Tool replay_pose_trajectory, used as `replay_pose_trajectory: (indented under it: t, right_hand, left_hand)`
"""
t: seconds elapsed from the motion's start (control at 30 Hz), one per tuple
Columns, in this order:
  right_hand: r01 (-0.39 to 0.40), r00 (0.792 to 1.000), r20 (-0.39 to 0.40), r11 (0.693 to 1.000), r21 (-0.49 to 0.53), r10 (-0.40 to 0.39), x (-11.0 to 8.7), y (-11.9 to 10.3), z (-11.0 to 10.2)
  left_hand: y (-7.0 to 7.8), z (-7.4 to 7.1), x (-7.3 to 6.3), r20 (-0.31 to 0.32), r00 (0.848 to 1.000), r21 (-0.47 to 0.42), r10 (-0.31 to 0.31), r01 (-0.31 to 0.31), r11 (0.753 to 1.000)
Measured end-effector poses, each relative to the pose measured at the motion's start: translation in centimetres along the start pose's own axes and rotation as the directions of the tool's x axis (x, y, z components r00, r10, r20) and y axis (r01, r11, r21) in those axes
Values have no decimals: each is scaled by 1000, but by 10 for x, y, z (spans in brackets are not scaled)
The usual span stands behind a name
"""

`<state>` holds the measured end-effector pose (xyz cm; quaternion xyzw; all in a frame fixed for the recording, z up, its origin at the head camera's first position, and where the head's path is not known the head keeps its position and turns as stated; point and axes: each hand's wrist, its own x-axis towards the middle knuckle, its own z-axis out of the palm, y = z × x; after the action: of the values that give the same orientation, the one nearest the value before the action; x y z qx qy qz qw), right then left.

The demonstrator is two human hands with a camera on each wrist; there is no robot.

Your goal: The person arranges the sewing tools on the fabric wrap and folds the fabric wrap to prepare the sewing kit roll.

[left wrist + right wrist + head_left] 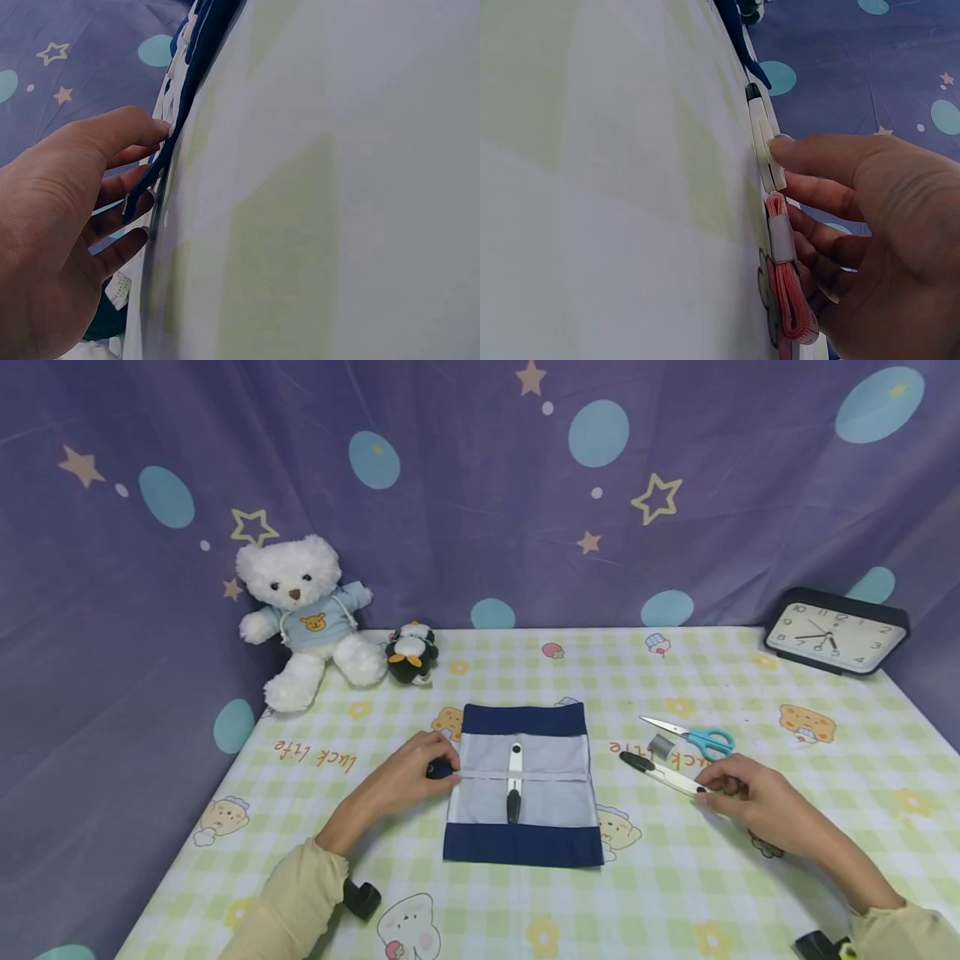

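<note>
- A rectangular cloth case [551, 797] is pinched at nine o'clock by the left hand [411, 771].
- At its three o'clock, a slim white tool [663, 772] is pinched by the right hand [757, 797].

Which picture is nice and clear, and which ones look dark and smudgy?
Head view: bright and clear enough to read numbers on the clock; left wrist view: dimmer, with the close-up tablecloth blurry, though the left hand is clearer; right wrist view: dim too, cloth soft and smudgy, while the right hand and white thread snips look sharper.
</note>
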<state>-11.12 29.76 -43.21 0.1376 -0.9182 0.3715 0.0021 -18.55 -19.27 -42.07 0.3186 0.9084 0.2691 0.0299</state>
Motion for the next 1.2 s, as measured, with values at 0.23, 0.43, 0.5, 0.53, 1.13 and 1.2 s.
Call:
replay_pose_trajectory:
  t: [0.23, 0.43, 0.5, 0.53, 1.13, 1.2]
  right_hand:
    - [16, 1000, 4, 1000, -18, -16, 2, 0, 1]
    - [51, 998, -46, 998, -34, -52, 0, 3, 0]
    - [58, 996, -64, 998, -30, -60, -1, 3, 0]
    - [60, 996, -70, 998, -21, -62, -1, 2, 0]
    - [7, 988, -152, 992, 122, 11, -3, 3, -3]
    - [5, 982, -190, 989, 147, 23, -4, 4, -4]
  left_hand:
    - [-1, 1, 0, 5, 1000, 6, -7, 7, 1000]
    - [-1, 1, 0, 0, 1000, 10, -6, 6, 1000]
    - [0, 1, 1, -6, 1000, 8, -1, 1, 1000]
    - [0, 1, 1, -8, 1000, 8, 2, -2, 1000]
    - [0, 1, 0, 0, 1000, 9, -20, 20, 1000]
    - [0, 1, 0, 1, 1000, 7, -22, 22, 1000]
